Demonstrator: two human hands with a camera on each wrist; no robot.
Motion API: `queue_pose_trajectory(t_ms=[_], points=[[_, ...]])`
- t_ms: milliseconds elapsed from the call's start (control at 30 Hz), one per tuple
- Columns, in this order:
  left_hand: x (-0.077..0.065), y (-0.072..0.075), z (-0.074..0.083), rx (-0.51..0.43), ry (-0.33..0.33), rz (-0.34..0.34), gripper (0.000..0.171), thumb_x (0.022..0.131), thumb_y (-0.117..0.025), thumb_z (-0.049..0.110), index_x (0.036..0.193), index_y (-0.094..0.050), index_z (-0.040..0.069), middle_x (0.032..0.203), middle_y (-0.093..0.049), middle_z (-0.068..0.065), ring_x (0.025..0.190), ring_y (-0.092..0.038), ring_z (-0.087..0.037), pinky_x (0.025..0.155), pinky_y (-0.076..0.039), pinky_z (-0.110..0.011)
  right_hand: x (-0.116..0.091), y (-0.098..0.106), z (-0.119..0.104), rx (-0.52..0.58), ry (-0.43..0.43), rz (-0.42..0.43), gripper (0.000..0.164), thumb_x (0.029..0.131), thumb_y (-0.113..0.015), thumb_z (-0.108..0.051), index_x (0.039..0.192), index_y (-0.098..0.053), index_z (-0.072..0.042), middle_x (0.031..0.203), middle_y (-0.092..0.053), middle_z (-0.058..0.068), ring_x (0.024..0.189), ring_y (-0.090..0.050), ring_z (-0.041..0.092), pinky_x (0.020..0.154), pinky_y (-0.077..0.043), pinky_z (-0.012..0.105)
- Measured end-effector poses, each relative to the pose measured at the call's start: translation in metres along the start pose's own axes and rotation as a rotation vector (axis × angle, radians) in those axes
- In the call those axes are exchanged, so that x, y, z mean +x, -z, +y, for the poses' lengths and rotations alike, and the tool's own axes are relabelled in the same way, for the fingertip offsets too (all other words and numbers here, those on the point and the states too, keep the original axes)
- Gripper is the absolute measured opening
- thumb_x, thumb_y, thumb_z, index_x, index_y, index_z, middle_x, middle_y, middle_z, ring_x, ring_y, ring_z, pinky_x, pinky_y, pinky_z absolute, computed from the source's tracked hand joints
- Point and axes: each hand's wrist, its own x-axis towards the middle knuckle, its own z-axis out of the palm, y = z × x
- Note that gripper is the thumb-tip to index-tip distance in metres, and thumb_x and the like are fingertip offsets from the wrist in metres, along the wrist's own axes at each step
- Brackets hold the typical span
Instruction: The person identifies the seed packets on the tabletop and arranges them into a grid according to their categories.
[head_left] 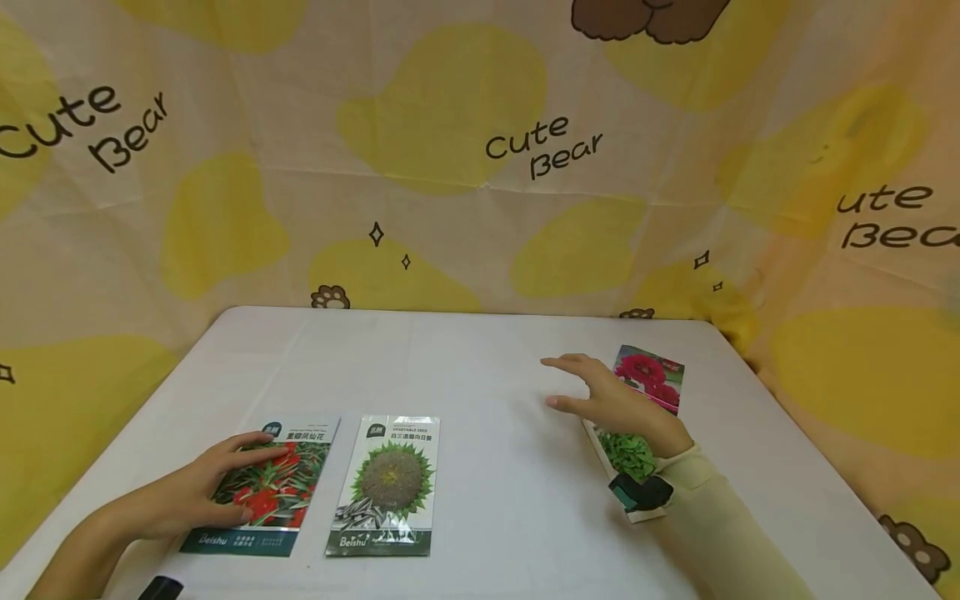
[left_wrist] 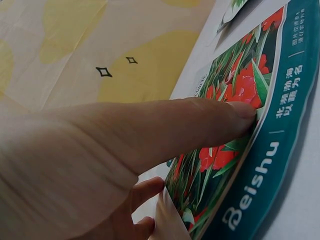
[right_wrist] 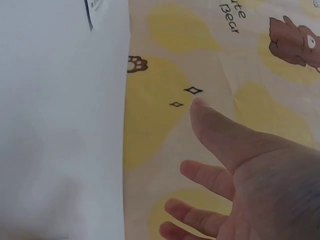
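My left hand [head_left: 198, 487] rests on a seed packet with red flowers [head_left: 258, 496], its thumb [left_wrist: 200, 120] lying across the printed front and the other fingers reaching over the upper part. Right of that packet lies a sunflower seed packet [head_left: 390, 492], face up. My right hand [head_left: 611, 408] is held over the table with fingers spread and nothing in them. Behind and below it lie a packet with pink-red flowers [head_left: 663, 379] and one with green leaves [head_left: 630, 454], partly covered by the hand and wrist.
All packets lie on a white-covered table [head_left: 480, 367]. A yellow-patterned "Cute Bear" cloth [head_left: 450, 250] hangs behind the table's far edge. A small black object [head_left: 161, 588] shows at the bottom left, by the left wrist.
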Motion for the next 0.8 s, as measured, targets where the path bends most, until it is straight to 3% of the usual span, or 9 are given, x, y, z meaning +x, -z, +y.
queue_pose_trajectory(t_ms=[167,400,567,633,700,800], points=[[0.0,0.0,0.0,-0.007,0.002,-0.003,0.071,0.084,-0.08,0.024,0.149,-0.051,0.019,0.152,-0.035,-0.025,0.129,-0.038,-0.05,0.086,-0.045,-0.047,-0.002,0.01,0.02,-0.006,-0.016,0.016,0.065,0.098,-0.066,-0.034,0.154,-0.043,-0.011,0.158,-0.038,0.023,0.146,-0.033,0.047,0.111,-0.034,0.068],[-0.003,0.001,-0.001,-0.006,-0.002,0.005,0.069,0.087,-0.078,0.025,0.149,-0.05,0.02,0.152,-0.034,-0.025,0.128,-0.038,-0.05,0.082,-0.042,-0.026,-0.004,0.023,0.046,0.003,-0.052,0.051,0.062,0.101,-0.062,-0.031,0.153,-0.042,-0.004,0.156,-0.038,0.028,0.143,-0.034,0.051,0.112,-0.03,0.07],[-0.003,0.0,0.0,-0.016,0.002,0.002,0.07,0.087,-0.078,0.025,0.15,-0.05,0.019,0.153,-0.033,-0.025,0.129,-0.037,-0.05,0.083,-0.041,-0.025,-0.009,0.029,0.067,0.034,-0.128,0.07,0.064,0.102,-0.059,-0.035,0.153,-0.041,-0.001,0.157,-0.034,0.032,0.145,-0.026,0.055,0.112,-0.025,0.073],[-0.002,0.0,-0.001,0.002,-0.008,0.014,0.07,0.085,-0.079,0.025,0.149,-0.051,0.021,0.153,-0.035,-0.023,0.132,-0.037,-0.039,0.084,-0.042,-0.025,-0.012,0.031,0.075,0.048,-0.164,0.071,0.065,0.102,-0.059,-0.036,0.153,-0.04,0.0,0.157,-0.033,0.033,0.144,-0.026,0.057,0.111,-0.027,0.073],[-0.001,-0.001,-0.001,0.012,-0.028,0.03,0.07,0.085,-0.08,0.025,0.148,-0.052,0.022,0.152,-0.036,-0.02,0.135,-0.033,-0.018,0.084,-0.042,-0.024,-0.014,0.033,0.082,0.03,-0.188,0.076,0.067,0.102,-0.059,-0.037,0.152,-0.04,0.003,0.154,-0.036,0.035,0.14,-0.033,0.057,0.108,-0.033,0.072],[-0.002,-0.002,-0.003,0.039,-0.054,0.055,0.07,0.083,-0.081,0.025,0.147,-0.053,0.025,0.152,-0.039,-0.016,0.127,-0.028,0.006,0.084,-0.042,-0.022,-0.015,0.034,0.093,-0.01,-0.238,0.08,0.066,0.102,-0.057,-0.038,0.15,-0.041,0.005,0.145,-0.046,0.036,0.129,-0.046,0.055,0.102,-0.042,0.068]])
